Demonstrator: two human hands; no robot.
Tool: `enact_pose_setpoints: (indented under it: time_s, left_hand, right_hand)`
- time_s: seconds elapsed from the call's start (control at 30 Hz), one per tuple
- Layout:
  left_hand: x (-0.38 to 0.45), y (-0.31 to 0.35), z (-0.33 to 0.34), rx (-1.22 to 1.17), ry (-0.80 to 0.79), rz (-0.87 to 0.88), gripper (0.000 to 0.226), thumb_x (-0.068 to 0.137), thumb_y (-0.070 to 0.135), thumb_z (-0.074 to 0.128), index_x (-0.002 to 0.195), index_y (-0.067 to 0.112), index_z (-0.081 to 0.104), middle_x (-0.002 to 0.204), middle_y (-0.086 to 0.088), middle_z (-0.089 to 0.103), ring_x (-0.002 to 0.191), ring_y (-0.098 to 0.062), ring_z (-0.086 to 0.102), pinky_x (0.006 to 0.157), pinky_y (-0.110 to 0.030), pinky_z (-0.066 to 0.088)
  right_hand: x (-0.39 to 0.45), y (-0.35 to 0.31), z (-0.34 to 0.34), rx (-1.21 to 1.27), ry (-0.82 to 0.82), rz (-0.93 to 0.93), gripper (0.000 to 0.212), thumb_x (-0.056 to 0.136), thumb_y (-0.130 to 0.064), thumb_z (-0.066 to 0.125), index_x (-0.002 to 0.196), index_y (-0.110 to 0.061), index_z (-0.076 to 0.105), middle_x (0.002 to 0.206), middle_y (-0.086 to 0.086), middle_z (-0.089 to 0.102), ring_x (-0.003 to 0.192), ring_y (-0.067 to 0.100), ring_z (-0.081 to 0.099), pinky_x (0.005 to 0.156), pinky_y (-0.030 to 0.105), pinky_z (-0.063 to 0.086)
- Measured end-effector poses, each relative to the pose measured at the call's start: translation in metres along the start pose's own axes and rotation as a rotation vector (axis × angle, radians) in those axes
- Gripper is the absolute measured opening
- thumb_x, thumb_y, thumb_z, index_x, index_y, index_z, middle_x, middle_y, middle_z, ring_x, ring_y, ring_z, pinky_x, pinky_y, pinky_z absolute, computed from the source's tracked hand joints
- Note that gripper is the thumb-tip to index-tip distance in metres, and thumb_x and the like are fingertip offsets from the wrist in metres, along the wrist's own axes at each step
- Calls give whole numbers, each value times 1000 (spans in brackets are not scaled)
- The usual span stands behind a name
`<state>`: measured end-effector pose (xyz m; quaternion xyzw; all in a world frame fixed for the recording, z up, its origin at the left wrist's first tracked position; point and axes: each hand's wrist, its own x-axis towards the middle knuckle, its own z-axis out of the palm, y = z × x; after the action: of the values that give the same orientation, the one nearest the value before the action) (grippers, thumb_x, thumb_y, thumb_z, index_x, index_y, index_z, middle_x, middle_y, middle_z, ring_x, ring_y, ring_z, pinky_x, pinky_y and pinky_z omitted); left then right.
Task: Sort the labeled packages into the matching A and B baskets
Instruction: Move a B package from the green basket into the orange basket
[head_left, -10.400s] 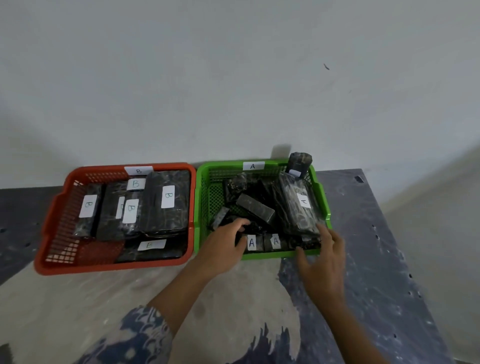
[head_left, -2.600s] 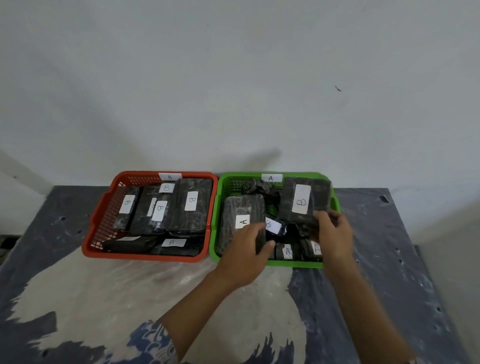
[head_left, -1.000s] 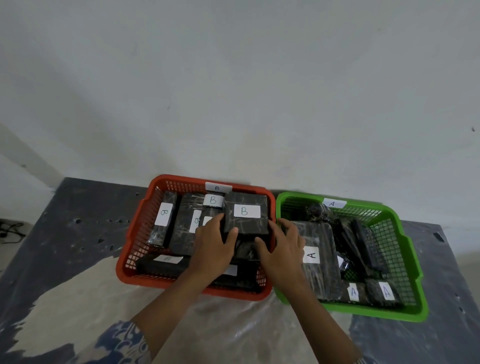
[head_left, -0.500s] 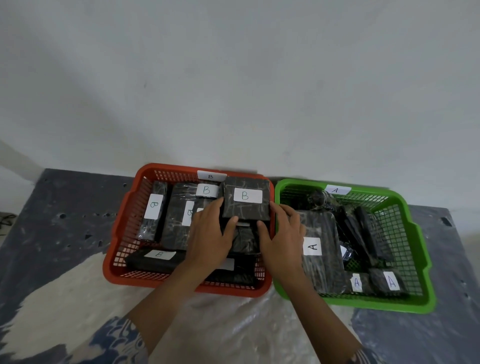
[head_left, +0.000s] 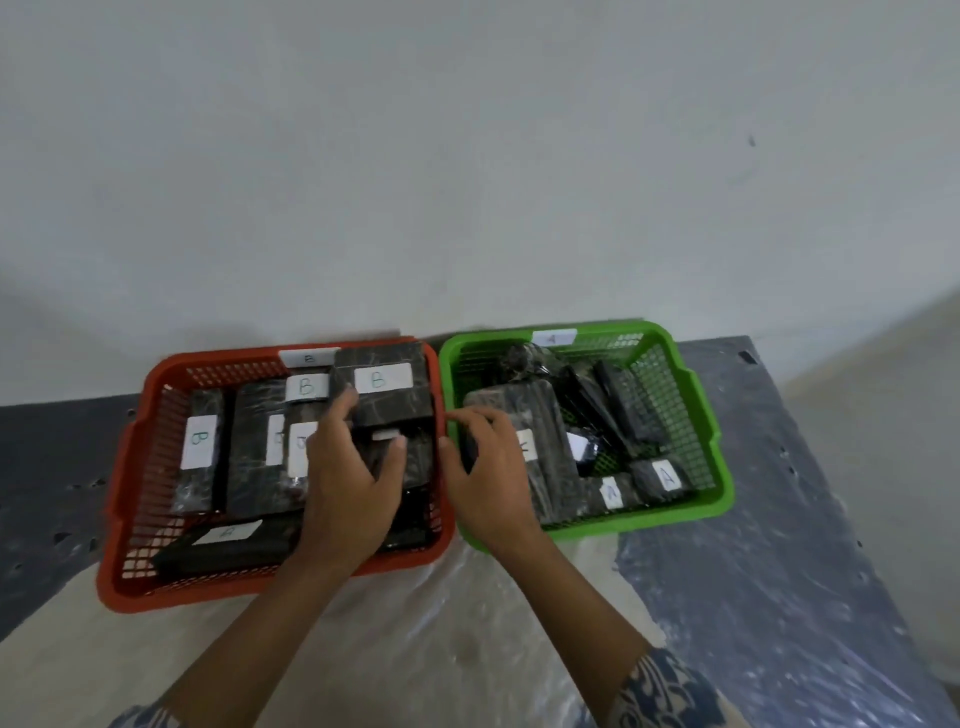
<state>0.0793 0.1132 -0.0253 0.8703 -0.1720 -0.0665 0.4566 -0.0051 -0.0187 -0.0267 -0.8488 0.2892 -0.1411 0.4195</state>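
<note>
A B package (head_left: 387, 389) is being settled into the red basket (head_left: 135, 467) by the curled left hand (head_left: 348, 483), while a small dark package (head_left: 470, 449) is pinched by the right hand (head_left: 488, 467) and judged due next for the green basket (head_left: 711, 467), its label being hidden.

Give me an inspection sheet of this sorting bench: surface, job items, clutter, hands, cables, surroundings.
Surface: dark table under a wrinkled clear plastic sheet.
Job items: red basket tagged B holds dark wrapped packages labelled B; one large B package sits on top at its back right. Green basket holds packages with A labels; its own tag is too blurred to read.
Clutter: nothing seen.
Hands: left hand rests on packages in the red basket, just under the large B package; right hand is at the seam between the baskets and seems to hold a small dark thing.
Cables: nothing seen.
Surroundings: plain pale wall.
</note>
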Motion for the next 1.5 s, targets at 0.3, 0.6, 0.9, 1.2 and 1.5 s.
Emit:
enact_pose_setpoints:
  time_s: [0.3,0.6,0.9,1.2,1.5]
  left_hand:
    - [-66,47,86,151,-383,273,57,97,33,63,148,17,41,153,-1,42,142,-12,33,116,-30,29]
    - [-81,71,127,298,-242,28,86,96,41,59,158,8,11,167,-11,12,152,-31,10,123,-47,21]
    - [-77,58,129,411,-230,4,110,78,88,40,159,18,14,169,5,3,154,-19,4,124,-43,18]
    - [-77,48,131,472,-216,14,107,78,88,36,159,21,18,170,6,3,155,-16,2,123,-38,12]
    - [-75,46,131,474,-236,-3,111,75,94,28,160,24,15,169,9,-2,154,-12,-3,123,-36,9]
  right_hand:
    - [-51,64,-87,0,29,-6,15,97,-15,61,105,-22,72,96,-14,60,86,-8,56,74,3,41]
    - [-33,130,-168,-181,54,112,16,97,-15,62,110,-15,73,103,0,72,90,12,66,76,22,49]
    - [35,138,-166,-327,-134,208,63,103,-36,51,154,-5,31,154,17,40,142,32,38,115,41,33]
    - [56,140,-118,-796,-416,-280,69,94,-47,61,150,-14,38,140,7,54,125,30,47,98,42,43]
    - [53,136,-130,-585,-256,-126,51,86,-28,68,132,-16,51,119,9,51,105,29,54,86,41,45]
